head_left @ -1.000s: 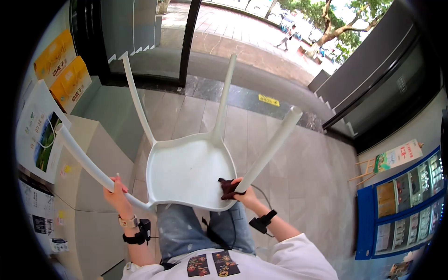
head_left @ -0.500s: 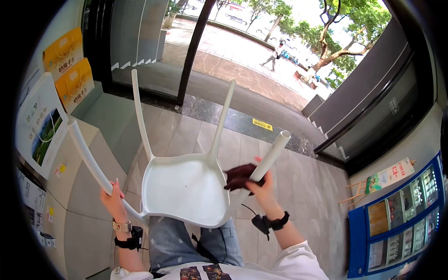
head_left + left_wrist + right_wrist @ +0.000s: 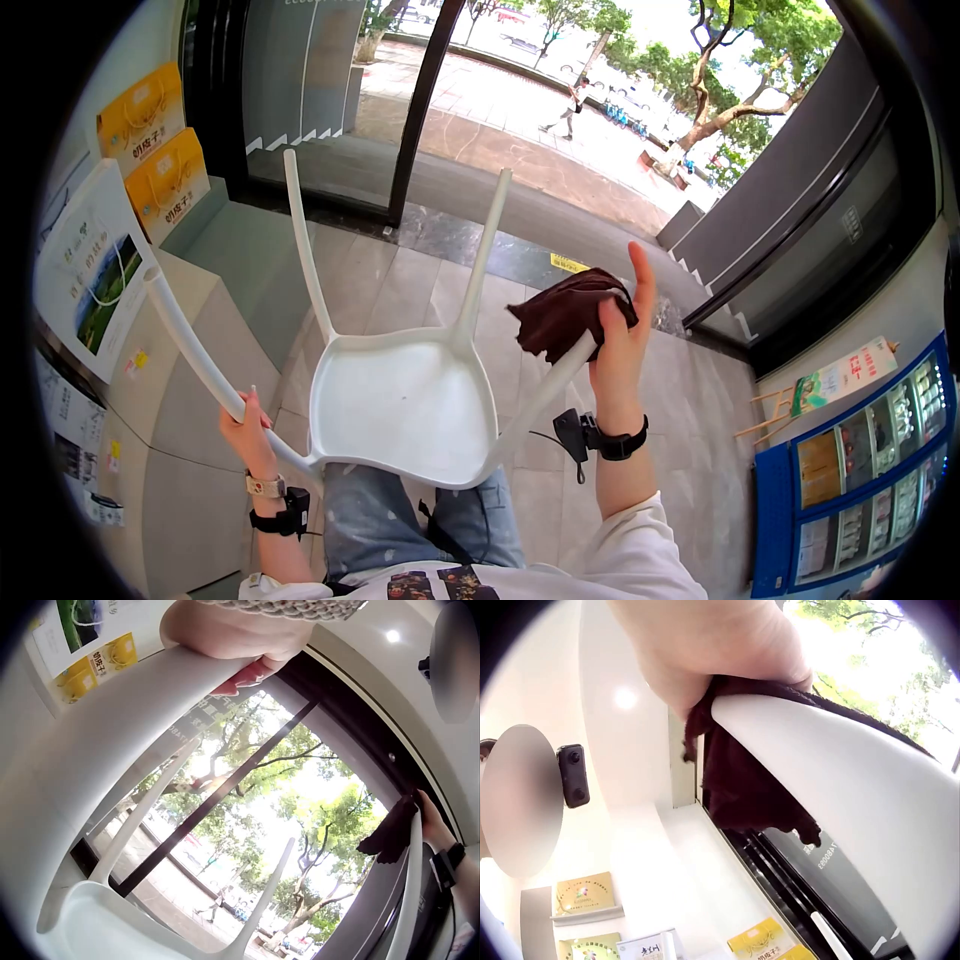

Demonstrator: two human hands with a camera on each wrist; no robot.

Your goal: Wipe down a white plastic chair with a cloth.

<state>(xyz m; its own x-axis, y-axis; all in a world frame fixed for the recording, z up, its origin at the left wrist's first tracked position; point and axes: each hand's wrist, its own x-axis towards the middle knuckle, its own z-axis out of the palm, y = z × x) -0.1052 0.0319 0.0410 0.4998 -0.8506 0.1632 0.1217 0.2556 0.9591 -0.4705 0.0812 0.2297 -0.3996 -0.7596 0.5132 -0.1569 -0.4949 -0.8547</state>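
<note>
A white plastic chair [image 3: 400, 400] is tipped against the person's legs, its four-sided seat facing up and its legs pointing up and away. My left hand [image 3: 247, 437] grips the near left leg [image 3: 188, 340] low down, near the seat. At the upper end of the near right leg [image 3: 545, 400], my right hand [image 3: 622, 350] holds a dark maroon cloth [image 3: 562, 312] wrapped over the tip, with one finger extended upward. In the right wrist view the cloth [image 3: 742, 787] hangs below the white leg, and the hand's fingertips are partly hidden behind it.
A counter [image 3: 185, 400] on the left bears yellow gift bags [image 3: 165, 185] and a white bag [image 3: 95, 270]. Ahead, a glass door [image 3: 320, 120] stands by the doorway. At right are a small easel sign [image 3: 840, 378] and a blue display cabinet [image 3: 775, 520].
My right hand has slid the cloth from low on the near right leg up to its tip. The left hand keeps its grip on the left leg. A passer-by outside moved left.
</note>
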